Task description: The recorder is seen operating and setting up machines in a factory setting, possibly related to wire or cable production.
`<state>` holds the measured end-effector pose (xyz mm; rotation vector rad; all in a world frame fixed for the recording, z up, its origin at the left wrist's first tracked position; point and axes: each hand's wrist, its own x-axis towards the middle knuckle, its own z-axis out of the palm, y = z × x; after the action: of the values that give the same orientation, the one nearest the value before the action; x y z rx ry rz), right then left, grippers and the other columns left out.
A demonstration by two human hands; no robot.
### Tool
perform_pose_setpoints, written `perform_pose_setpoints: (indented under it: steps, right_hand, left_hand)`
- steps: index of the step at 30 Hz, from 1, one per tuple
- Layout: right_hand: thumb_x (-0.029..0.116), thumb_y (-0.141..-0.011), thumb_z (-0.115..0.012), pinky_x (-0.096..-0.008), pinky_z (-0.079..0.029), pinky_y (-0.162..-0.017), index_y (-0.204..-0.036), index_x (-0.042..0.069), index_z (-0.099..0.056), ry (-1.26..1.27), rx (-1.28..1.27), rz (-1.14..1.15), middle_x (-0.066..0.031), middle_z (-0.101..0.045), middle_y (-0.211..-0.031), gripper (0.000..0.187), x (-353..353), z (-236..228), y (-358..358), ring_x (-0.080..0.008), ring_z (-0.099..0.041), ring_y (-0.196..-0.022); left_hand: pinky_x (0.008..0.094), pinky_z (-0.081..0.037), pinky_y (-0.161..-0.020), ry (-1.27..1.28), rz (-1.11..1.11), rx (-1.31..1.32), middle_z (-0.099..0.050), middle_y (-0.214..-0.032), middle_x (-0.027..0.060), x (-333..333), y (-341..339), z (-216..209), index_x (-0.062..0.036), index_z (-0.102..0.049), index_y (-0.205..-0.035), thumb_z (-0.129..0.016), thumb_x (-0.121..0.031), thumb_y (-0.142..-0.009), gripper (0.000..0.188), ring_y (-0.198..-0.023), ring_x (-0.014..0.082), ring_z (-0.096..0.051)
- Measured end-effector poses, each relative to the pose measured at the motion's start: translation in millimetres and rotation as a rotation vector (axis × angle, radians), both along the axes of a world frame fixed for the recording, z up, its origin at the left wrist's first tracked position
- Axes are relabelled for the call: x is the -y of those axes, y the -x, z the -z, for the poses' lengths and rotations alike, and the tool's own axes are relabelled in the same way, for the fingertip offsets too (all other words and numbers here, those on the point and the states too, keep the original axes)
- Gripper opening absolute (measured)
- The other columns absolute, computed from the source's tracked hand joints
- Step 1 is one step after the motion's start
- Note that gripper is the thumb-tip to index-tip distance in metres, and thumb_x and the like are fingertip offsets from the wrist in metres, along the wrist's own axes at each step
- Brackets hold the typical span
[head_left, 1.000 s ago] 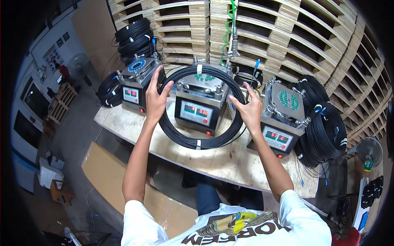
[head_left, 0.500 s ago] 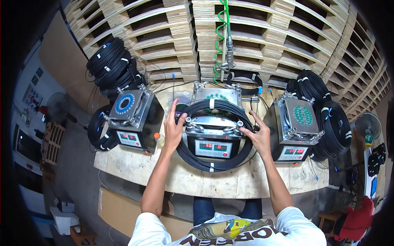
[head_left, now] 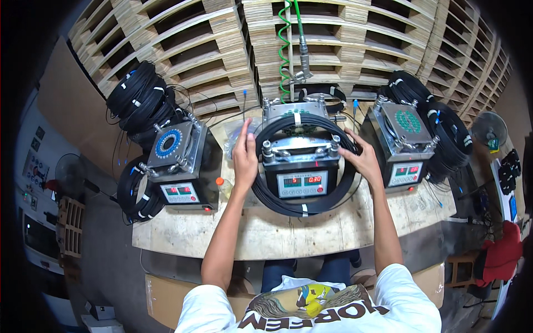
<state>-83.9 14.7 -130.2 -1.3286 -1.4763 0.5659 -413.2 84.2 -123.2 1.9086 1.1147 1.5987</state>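
A large black cable coil (head_left: 277, 205), bound with white ties at top and bottom, is held upright in front of the middle machine (head_left: 302, 194). My left hand (head_left: 245, 158) grips its left side, fingers pointing up and thumb on the inner edge. On the opposite side my right hand (head_left: 363, 161) has its fingers behind the coil and its thumb in front. Through the ring show the machine's lit display, metal posts and clamp plate. Green round pieces (head_left: 294, 106) sit on its top, partly hidden by the coil.
Similar machines stand at left (head_left: 180, 186) and right (head_left: 408, 166) on the wooden table (head_left: 222, 244). Cable coils pile up beside them (head_left: 136, 100). An orange-capped bottle (head_left: 224, 186) is near my left forearm. A green air hose (head_left: 298, 22) hangs before stacked pallets (head_left: 194, 44).
My view has shifted a little. The coil, still in both hands, has risen slightly relative to the middle machine, whose display reading has changed.
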Motion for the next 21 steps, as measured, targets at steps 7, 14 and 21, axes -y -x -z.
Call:
perform_pose_setpoints:
  steps: [7,14,21]
  right_hand:
    - [0.002,-0.1,-0.05,-0.0251,-0.053,-0.062,-0.119,-0.007,-0.065,-0.122,-0.234,0.055,-0.0114,-0.072,-0.096,0.026,-2,15,-49,-0.0131,-0.068,-0.071]
    - [0.003,-0.101,-0.046,-0.0228,-0.037,-0.048,-0.111,0.003,-0.049,-0.335,-0.337,0.224,-0.0088,-0.065,-0.088,0.01,40,-9,-73,-0.0065,-0.046,-0.054]
    - [0.009,-0.101,-0.05,-0.0206,-0.035,-0.051,-0.145,0.007,-0.044,-0.232,-0.337,-0.022,-0.0011,-0.058,-0.072,0.044,10,-38,-40,-0.0037,-0.044,-0.057]
  left_hand:
    - [0.0268,-0.056,-0.073,0.25,0.194,0.646,-0.065,-0.105,0.0093,33,60,-13,0.0002,-0.055,-0.135,-0.049,-0.01,-0.104,0.033,-0.08,0.0128,-0.065]
    - [0.0214,-0.031,-0.043,0.387,0.149,0.818,-0.055,-0.081,0.0055,89,131,-35,-0.0178,-0.012,-0.158,-0.047,-0.007,-0.098,0.069,-0.052,0.0083,-0.041]
    - [0.02,-0.028,-0.045,0.426,0.237,0.601,-0.044,-0.074,-0.003,45,119,-56,-0.0019,-0.052,-0.129,-0.047,-0.008,-0.102,0.028,-0.053,0.0043,-0.035]
